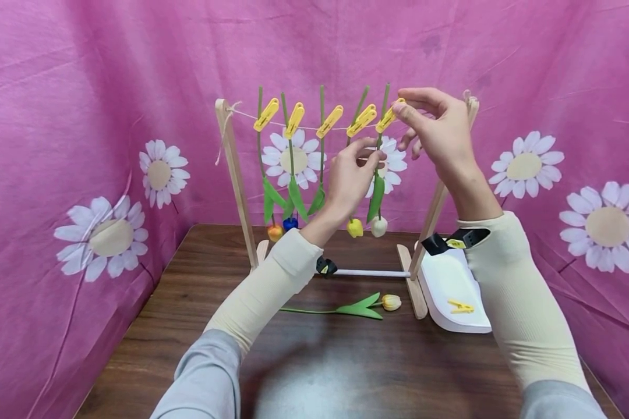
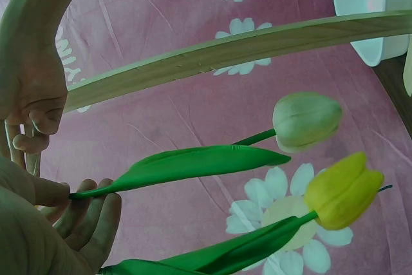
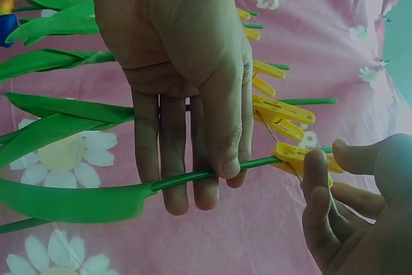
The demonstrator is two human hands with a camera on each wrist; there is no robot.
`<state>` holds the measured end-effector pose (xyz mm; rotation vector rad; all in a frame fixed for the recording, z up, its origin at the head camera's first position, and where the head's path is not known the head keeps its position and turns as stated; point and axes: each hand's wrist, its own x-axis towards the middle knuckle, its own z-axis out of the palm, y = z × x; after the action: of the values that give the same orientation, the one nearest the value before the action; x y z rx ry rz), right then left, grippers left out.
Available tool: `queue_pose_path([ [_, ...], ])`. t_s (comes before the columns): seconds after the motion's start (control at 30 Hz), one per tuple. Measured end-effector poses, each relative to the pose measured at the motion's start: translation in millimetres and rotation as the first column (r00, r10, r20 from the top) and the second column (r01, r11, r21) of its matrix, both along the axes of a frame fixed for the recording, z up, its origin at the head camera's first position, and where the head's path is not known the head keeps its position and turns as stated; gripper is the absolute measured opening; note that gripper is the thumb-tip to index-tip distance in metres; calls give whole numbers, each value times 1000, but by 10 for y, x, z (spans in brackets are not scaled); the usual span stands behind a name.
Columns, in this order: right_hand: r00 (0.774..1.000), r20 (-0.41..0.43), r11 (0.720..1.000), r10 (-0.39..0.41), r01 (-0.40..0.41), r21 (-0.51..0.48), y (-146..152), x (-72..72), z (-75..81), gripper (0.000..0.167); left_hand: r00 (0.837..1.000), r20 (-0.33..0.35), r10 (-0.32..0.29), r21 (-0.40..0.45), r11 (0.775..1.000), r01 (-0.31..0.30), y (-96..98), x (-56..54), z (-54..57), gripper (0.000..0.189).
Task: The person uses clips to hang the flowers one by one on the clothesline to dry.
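A white tulip (image 1: 379, 227) hangs upside down at the right end of a string. Its green stem lies between the thumb and fingers of my left hand (image 1: 351, 177), just below a yellow clothespin (image 1: 388, 120). My right hand (image 1: 442, 131) pinches this clothespin by its upper end; the right wrist view has its jaws across stem and string (image 3: 263, 120). Beside it hangs a yellow tulip (image 2: 344, 191), held by another clothespin (image 1: 363, 121). Farther left hang an orange tulip (image 1: 275, 233), a blue tulip (image 1: 290, 223) and one whose bloom my left arm hides.
Wooden posts (image 1: 236, 180) carry the string, with a white bar (image 1: 369, 273) low between them. A loose cream tulip (image 1: 391, 302) lies on the brown table (image 1: 188, 349). At the right, a white tray (image 1: 440, 285) contains a yellow clothespin (image 1: 461, 306). Pink flowered cloth (image 1: 136, 70) surrounds the table.
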<state>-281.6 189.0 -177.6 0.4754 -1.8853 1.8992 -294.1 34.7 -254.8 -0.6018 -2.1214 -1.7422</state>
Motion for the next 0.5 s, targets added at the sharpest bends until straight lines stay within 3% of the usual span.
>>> queue_pose_path([
  [0.23,996,-67,997,-54,50,-63,2,38,-25,22,1000,-27,7,-23,1000,-7,-25,30,0,32],
  [0.5,986,-121,989,-114,100,-110,123,120,-132,3,995,-99,9,-97,995,-18,-134,157,-29,32],
])
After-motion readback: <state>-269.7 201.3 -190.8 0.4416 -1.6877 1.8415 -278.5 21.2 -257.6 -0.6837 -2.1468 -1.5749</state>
